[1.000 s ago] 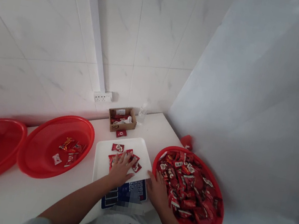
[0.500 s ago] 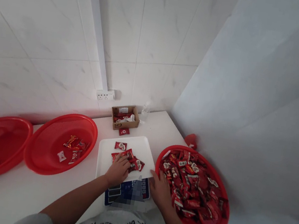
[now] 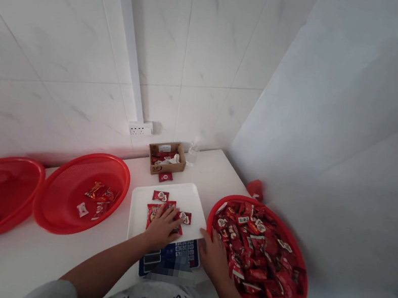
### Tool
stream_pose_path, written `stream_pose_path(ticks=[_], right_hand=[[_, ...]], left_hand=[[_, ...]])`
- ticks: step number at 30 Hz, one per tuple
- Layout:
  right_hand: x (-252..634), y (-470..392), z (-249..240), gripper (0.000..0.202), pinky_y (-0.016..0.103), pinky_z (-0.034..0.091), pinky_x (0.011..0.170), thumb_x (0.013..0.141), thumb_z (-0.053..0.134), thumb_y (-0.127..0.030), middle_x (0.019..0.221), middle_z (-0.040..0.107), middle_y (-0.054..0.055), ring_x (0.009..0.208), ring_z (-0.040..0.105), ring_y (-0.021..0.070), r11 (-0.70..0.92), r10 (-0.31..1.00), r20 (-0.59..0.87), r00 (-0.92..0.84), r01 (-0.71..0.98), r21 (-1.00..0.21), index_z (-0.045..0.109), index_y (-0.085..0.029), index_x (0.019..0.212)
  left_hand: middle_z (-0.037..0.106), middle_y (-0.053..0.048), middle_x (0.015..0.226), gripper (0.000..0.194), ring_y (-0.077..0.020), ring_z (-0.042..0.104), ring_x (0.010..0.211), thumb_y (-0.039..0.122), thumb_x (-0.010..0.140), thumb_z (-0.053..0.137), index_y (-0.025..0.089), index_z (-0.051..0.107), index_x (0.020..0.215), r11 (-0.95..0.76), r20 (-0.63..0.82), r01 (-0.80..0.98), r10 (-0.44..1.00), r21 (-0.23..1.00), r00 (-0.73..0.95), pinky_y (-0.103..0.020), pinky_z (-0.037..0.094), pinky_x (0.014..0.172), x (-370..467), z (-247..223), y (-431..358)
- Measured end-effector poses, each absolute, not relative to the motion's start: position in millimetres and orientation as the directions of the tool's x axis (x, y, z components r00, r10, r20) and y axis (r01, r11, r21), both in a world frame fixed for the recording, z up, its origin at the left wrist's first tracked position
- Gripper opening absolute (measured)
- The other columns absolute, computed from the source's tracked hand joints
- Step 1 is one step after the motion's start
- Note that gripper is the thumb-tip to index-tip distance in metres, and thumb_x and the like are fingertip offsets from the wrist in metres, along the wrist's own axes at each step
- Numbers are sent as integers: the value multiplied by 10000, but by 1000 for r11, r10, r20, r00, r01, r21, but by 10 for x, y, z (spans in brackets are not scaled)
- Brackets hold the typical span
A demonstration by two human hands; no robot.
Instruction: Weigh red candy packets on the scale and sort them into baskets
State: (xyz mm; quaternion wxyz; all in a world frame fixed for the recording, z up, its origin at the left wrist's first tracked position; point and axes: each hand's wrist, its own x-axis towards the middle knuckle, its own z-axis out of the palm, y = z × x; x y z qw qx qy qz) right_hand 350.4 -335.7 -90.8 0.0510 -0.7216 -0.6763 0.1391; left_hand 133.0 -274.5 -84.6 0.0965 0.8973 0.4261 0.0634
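"While the left hand (image 3: 163, 226) lies palm down over the white tray (image 3: 137, 212), is it holding anything?"

"It looks open, fingers spread across the red packets (image 3: 152, 210) near the tray's middle. Whether one is pinched underneath, I can't tell."

"And the right hand (image 3: 214, 255)?"

"Loosely open at the tray's near right corner, thumb by its edge, fingers over the rim of the full red basket (image 3: 242, 199). I see no packet in its grip."

"What might go wrong?"

"A sideways sweep of the left fingers could push a packet off the tray; a bump from the right thumb could jog it."

"Which way do the packets point?"

"The lone packet (image 3: 160, 195) on the tray's far part has its long axis running left to right, as does the one (image 3: 185, 217) right of the fingers. The covered ones I can't read."

"Farther out?"

"The cardboard box (image 3: 167, 168) sits beyond the tray, and two more red baskets (image 3: 62, 184) left of it."
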Motion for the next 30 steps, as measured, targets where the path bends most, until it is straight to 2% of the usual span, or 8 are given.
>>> stream_pose_path(ticks=[2,4,6,8,14,19,26,30], right_hand=[[3503,-3357,-906,425,421,272,1040,856,407,-246,1355,437,121,1276,366,267,-97,987,-148,59,960,-264,504,-237,1269],[3504,-3357,-904,431,427,271,1040,856,413,-262,1365,424,129,1280,360,280,-109,983,-171,64,958,-266,495,-233,1278],[3506,-3357,-901,440,432,277,1035,857,413,-268,1376,408,140,1280,360,288,-111,980,-187,62,957,-268,483,-225,1290],[3508,-3358,-896,444,432,285,1030,858,411,-266,1382,398,150,1277,364,290,-112,980,-191,61,956,-270,477,-217,1295],[3515,-3366,-888,431,422,283,1035,863,400,-258,1384,402,134,1288,354,272,-98,984,-171,52,957,-273,489,-224,1283],[3526,-3357,-889,437,419,268,1042,855,408,-241,1376,407,145,1287,354,273,-79,984,-173,33,960,-270,490,-216,1283],[3522,-3364,-895,437,395,269,1041,845,420,-248,1361,418,124,1284,352,258,-69,987,-157,28,962,-265,495,-217,1274],[3519,-3369,-889,429,394,288,1030,838,437,-252,1352,429,118,1280,358,263,-76,989,-140,38,957,-281,506,-230,1260]], left_hand=[[235,-60,1499,608,-306,156,1372,588,818,432,331,350,1363,-519,46,825,851,222,523,-583,101,1081,1320,-841,-2700],[192,-83,1510,676,-341,106,1376,615,803,426,310,297,1393,-323,28,919,945,226,326,-617,99,1059,1332,-828,-2618],[190,-120,1506,695,-354,100,1374,613,818,387,271,263,1410,-131,-29,963,990,236,141,-633,132,1036,1363,-811,-2517],[208,-150,1495,695,-356,123,1369,617,831,341,243,260,1412,-54,-83,967,994,247,77,-640,152,1021,1409,-792,-2432],[227,-157,1488,762,-387,108,1364,690,776,344,275,264,1410,-180,-95,963,975,201,202,-686,51,999,1623,-798,-2457],[263,-147,1477,757,-403,79,1363,679,754,410,274,327,1388,-284,-53,940,953,190,298,-686,60,998,1682,-866,-2568],[352,-97,1442,593,-324,216,1346,589,836,387,287,386,1346,-456,-20,859,881,235,473,-625,154,1033,1431,-861,-2464],[320,-107,1458,601,-268,230,1351,570,847,391,254,368,1358,-521,-2,822,844,231,536,-533,148,1084,1309,-782,-2365]])
